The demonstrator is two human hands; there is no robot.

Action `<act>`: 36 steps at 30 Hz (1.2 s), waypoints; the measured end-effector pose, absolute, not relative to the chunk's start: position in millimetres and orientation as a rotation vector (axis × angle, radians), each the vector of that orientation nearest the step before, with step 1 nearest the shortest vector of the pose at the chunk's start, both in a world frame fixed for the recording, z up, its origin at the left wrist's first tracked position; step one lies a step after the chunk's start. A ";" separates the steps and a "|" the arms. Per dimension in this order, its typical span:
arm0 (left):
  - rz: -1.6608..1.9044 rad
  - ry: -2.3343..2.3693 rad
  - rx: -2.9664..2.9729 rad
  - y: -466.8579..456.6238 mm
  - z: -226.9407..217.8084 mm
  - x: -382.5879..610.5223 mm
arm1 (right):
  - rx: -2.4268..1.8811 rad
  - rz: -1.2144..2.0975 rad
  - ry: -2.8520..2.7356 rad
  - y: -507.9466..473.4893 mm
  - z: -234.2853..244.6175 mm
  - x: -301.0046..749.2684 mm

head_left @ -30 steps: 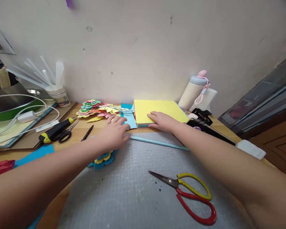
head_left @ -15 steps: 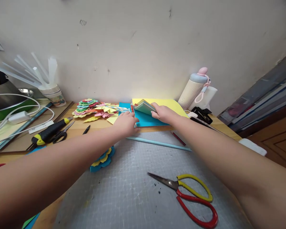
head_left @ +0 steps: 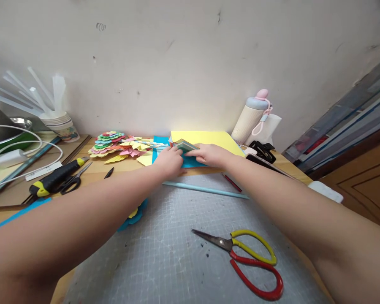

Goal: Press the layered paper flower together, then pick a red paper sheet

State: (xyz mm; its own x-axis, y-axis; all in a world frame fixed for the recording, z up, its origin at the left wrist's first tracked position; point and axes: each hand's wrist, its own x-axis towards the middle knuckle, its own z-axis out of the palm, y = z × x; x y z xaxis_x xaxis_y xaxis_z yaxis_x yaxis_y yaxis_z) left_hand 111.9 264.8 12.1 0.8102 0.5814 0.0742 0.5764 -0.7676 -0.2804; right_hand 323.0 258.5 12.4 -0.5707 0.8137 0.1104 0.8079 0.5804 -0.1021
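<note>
My right hand [head_left: 210, 155] grips the right side of a small stack of coloured paper [head_left: 186, 146], which bends up into a peak. My left hand [head_left: 171, 161] closes at the stack's left end, its fingertips partly hidden. Beneath lies blue paper [head_left: 194, 162], with a large yellow sheet [head_left: 205, 137] behind it. Just in front of both hands, a pale blue paper stick [head_left: 205, 190] lies across the grey cutting mat [head_left: 164, 253]. Layered paper flowers [head_left: 109, 141] rest to the left of my left hand.
Scissors with yellow and red handles [head_left: 221, 242] lie open on the mat. A black-and-yellow cutter [head_left: 55, 177] and small scissors [head_left: 72, 182] are at left. Paper cups holding white sticks [head_left: 61, 124] stand behind them. At right are a bottle [head_left: 250, 118] and a phone [head_left: 266, 165].
My right hand has moved left and lowered with the paper stack, closer to my left hand. My left hand has come onto the stack's left end. The view has shifted slightly right.
</note>
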 end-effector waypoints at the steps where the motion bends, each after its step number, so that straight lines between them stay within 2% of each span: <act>1: 0.026 -0.877 -2.719 264.8 11.3 111.8 | -1.358 0.069 -2.685 257.2 14.1 322.6; 8: -0.021 -1.011 -2.773 268.6 15.5 112.8 | -1.325 0.151 -2.774 249.7 27.3 324.4; 20: 0.009 -1.438 -2.802 285.1 37.8 99.1 | -1.373 0.215 -2.745 255.4 23.8 327.4; 23: 0.010 -1.503 -2.775 279.7 51.8 73.9 | -1.405 0.224 -2.735 253.3 24.4 326.0; 31: 0.019 -1.299 -2.832 218.4 80.1 -26.7 | -1.453 0.259 -2.738 238.6 5.0 315.5; 36: -0.026 -1.698 -2.576 222.0 107.6 -129.8 | -1.508 0.354 -2.696 235.1 -7.6 315.4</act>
State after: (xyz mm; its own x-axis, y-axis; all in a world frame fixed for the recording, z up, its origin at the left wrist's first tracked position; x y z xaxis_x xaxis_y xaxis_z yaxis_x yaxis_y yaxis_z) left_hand -129.8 222.0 107.6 0.3946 0.9178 0.0446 0.9187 -0.3932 -0.0375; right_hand 315.4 235.1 -7.6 -0.5294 0.8444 -0.0824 0.8370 0.5040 -0.2132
